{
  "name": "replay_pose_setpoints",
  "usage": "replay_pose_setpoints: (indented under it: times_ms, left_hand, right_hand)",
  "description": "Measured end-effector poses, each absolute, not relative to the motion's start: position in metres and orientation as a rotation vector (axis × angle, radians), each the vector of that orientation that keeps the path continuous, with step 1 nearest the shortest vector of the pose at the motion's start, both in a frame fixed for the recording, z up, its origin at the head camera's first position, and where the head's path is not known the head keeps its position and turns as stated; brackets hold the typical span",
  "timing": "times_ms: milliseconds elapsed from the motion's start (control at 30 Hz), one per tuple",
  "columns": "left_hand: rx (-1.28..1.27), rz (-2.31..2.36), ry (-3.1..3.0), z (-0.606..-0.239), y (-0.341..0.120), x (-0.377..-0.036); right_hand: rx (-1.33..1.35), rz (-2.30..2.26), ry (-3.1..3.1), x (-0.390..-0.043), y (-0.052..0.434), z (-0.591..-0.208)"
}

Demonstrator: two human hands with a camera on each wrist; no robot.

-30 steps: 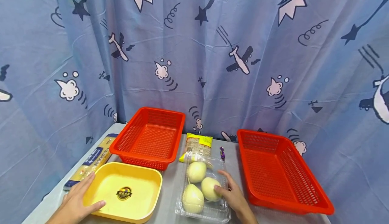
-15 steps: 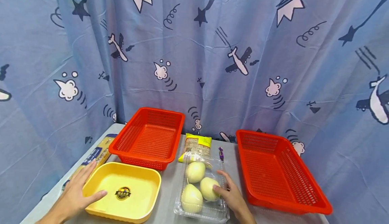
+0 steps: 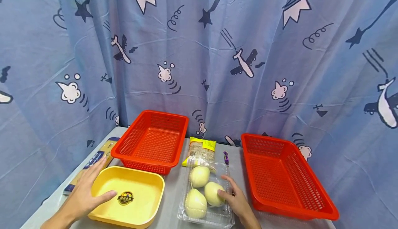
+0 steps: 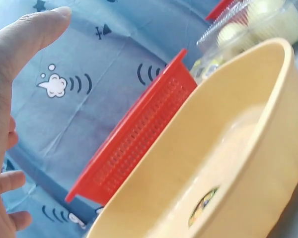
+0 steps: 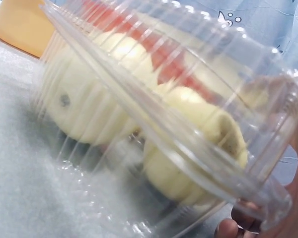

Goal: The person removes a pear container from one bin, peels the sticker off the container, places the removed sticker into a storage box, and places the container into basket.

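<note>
Head view: take the yellow tray (image 3: pixel 130 196) as your landmark. Your left hand (image 3: pixel 83 196) has changed since a second ago. Then it was clasping the near left corner of the tray, with the fingers along the left wall. Now it is lifted a little and moved inward, the fingers are straight and spread, the thumb reaches over the rim toward the sticker, and it grips nothing. Right of the tray lies the clear clamshell box (image 3: pixel 206 191) with three pale round fruits (image 3: pixel 200 175). Your right hand (image 3: pixel 236 201) has stayed at the box's right side, with the fingertips against the lid. Whether they pinch the edge I cannot tell here. Behind the tray stands one red basket (image 3: pixel 152 141), a second red basket (image 3: pixel 284 177) is far right of it, a noodle packet (image 3: pixel 93 161) lies left of it, and a yellow snack bag (image 3: pixel 202 149) lies behind the box.

Left wrist view: your left hand (image 4: pixel 12 114) is above the tray (image 4: pixel 228 163) with extended thumb and loose fingers, not touching it. I judge you have released the tray.

Right wrist view: the box (image 5: pixel 164 124) fills the picture, its lid looks raised at your side, and your fingertips (image 5: pixel 228 229) are curled under its edge. So I think the work passes now to the box.
</note>
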State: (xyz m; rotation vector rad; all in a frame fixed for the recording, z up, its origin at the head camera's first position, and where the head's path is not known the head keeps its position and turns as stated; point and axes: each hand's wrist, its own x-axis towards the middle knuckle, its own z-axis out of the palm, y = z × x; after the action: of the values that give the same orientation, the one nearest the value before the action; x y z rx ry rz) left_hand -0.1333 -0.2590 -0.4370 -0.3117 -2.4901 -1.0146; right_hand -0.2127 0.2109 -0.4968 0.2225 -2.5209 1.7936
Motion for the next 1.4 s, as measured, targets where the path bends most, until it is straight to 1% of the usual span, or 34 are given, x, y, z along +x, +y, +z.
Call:
replay_pose_setpoints:
  times_ms: [233,500,967,1200,1400]
  left_hand:
    - [-0.361,-1.085,-2.437,-0.439,-0.243,-0.138]
    - [-0.359,-1.170,-2.432,-0.439,-0.224,-0.146]
    - [-0.429,-1.297,-2.352,-0.437,-0.177,-0.162]
    - [-0.472,-1.392,-2.298,-0.442,-0.158,-0.169]
    - [-0.514,-1.452,-2.272,-0.445,-0.140,-0.175]
  right_hand:
    - [0.206,1.750,-2.546,-0.212,0.211,-0.497]
    - [0.173,1.747,-2.559,-0.214,0.211,-0.500]
    - [0.177,1.769,-2.544,-0.215,0.211,-0.502]
    - [0.178,1.782,-2.525,-0.209,0.208,-0.493]
    - [0.193,1.803,-2.506,-0.213,0.210,-0.501]
